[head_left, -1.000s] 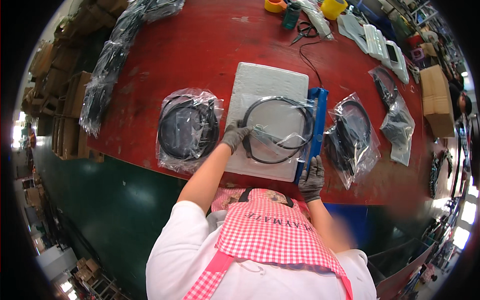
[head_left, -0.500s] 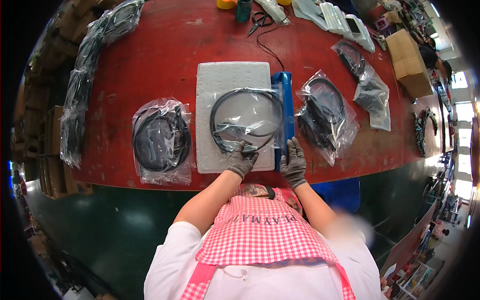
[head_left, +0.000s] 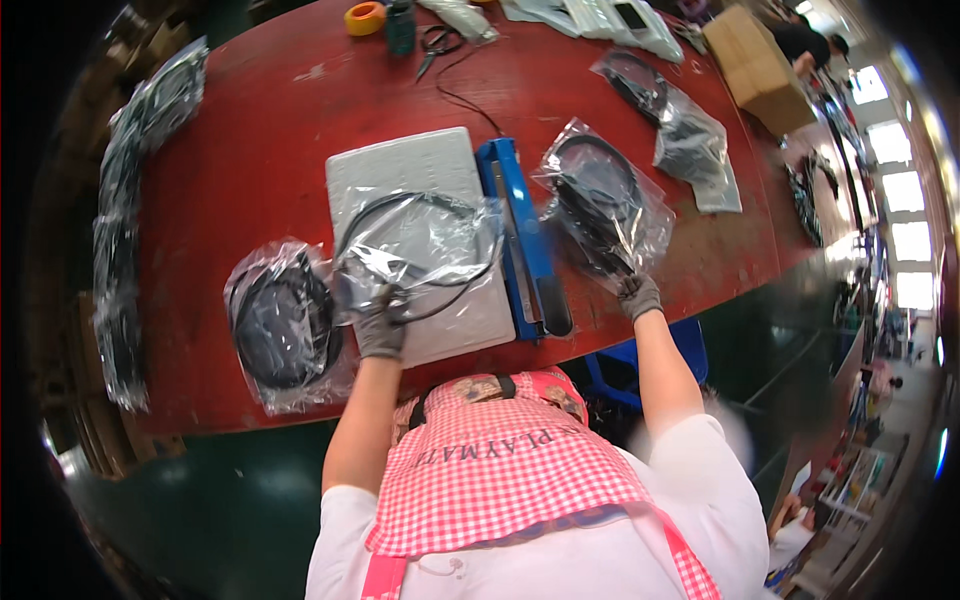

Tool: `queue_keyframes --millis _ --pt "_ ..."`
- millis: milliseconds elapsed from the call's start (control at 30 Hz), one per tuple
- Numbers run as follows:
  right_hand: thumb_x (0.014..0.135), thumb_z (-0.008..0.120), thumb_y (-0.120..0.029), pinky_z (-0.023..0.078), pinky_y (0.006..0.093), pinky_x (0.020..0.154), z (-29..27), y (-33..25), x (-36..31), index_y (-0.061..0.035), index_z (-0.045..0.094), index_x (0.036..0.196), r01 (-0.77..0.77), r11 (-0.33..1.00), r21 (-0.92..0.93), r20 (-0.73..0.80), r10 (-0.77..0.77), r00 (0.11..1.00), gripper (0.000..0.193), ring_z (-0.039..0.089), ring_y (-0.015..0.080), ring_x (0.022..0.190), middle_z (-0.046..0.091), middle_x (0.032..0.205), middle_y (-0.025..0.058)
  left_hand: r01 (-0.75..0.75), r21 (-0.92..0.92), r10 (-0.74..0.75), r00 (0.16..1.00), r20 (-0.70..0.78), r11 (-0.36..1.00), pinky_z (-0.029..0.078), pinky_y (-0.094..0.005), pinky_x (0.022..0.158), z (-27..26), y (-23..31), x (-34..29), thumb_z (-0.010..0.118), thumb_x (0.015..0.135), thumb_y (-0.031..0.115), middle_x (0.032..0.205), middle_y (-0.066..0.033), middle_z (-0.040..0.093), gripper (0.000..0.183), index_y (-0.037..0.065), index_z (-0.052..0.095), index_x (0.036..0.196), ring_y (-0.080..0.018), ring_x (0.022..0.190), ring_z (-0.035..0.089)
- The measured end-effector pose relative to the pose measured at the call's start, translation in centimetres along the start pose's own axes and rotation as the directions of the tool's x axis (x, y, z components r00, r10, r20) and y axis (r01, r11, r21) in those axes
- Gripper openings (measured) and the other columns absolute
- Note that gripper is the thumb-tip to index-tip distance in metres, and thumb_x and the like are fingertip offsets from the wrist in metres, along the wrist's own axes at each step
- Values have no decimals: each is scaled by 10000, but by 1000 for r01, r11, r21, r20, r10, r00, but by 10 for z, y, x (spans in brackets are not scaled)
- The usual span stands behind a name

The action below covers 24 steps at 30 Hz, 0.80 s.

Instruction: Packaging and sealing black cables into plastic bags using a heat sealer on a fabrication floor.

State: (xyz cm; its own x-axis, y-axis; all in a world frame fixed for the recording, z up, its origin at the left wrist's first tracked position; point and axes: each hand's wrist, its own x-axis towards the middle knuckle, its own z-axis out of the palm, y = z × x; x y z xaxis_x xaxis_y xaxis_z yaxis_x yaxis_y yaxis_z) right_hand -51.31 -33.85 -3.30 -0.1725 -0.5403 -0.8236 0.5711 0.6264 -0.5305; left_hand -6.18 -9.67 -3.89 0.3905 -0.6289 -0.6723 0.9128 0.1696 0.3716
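Note:
My left hand point(head_left: 379, 328), in a grey glove, is closed on the lower left edge of a clear plastic bag with a coiled black cable point(head_left: 440, 285) in it. That bag lies over a white foam board point(head_left: 400, 160), its right edge beside a blue bar-shaped heat sealer point(head_left: 522, 235). To the sealer's right, my gloved right hand point(head_left: 638, 297) pinches the near corner of a second bagged black cable point(head_left: 600, 195). A third bagged coil point(head_left: 285, 325) rests just left of my left hand.
Along the table's left edge runs a pile of bagged cables point(head_left: 120, 240). Another bagged cable point(head_left: 690, 140) lies at the right. Scissors point(head_left: 438, 42), yellow tape point(head_left: 365, 18) and a cardboard box point(head_left: 757, 68) are at the back of the red table point(head_left: 270, 120).
My right hand has left the sealer's near end and taken hold of the right bag's corner. My left hand has shifted left with its bag. The whole view has tilted.

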Motion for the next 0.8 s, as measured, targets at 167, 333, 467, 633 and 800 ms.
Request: queue_keyframes --millis 167,333,467,633,800 --pt "839 470 -265 489 341 445 6 -10 36 -1 540 840 134 935 -329 -72 -166 983 273 578 219 578 589 768 157 94 194 -144 954 263 977 473 -282 782 -25 124 -43 565 774 102 947 -77 621 358 -2 529 1115 -142 851 589" --pt "839 423 -437 473 386 559 59 -23 39 -19 521 1077 245 549 -799 -38 -452 891 491 581 251 718 590 864 88 -105 451 85 994 64 887 484 -175 608 -49 241 -87 551 778 15 922 -67 624 390 -9 485 1162 -89 711 603" --pt "832 455 -408 455 373 518 60 -35 84 -43 541 1008 278 551 -787 4 -446 895 413 566 233 659 588 796 74 124 871 286 914 -286 475 469 -271 608 -82 320 -86 617 739 107 803 -43 616 186 28 565 898 -127 710 584" --pt "825 496 -371 432 357 467 25 -50 114 -74 565 921 113 686 -719 -66 -230 971 319 549 210 584 586 712 56 399 880 773 631 -60 -258 457 -354 633 -174 305 -43 623 712 176 752 -131 614 165 64 538 799 -238 685 600" --pt "814 529 -346 376 317 396 6 -80 119 -120 559 819 78 192 -978 27 -254 967 227 493 169 498 550 632 23 163 979 858 513 24 -124 455 -377 715 -178 268 -21 515 819 225 878 -166 614 202 74 567 942 -320 808 592"
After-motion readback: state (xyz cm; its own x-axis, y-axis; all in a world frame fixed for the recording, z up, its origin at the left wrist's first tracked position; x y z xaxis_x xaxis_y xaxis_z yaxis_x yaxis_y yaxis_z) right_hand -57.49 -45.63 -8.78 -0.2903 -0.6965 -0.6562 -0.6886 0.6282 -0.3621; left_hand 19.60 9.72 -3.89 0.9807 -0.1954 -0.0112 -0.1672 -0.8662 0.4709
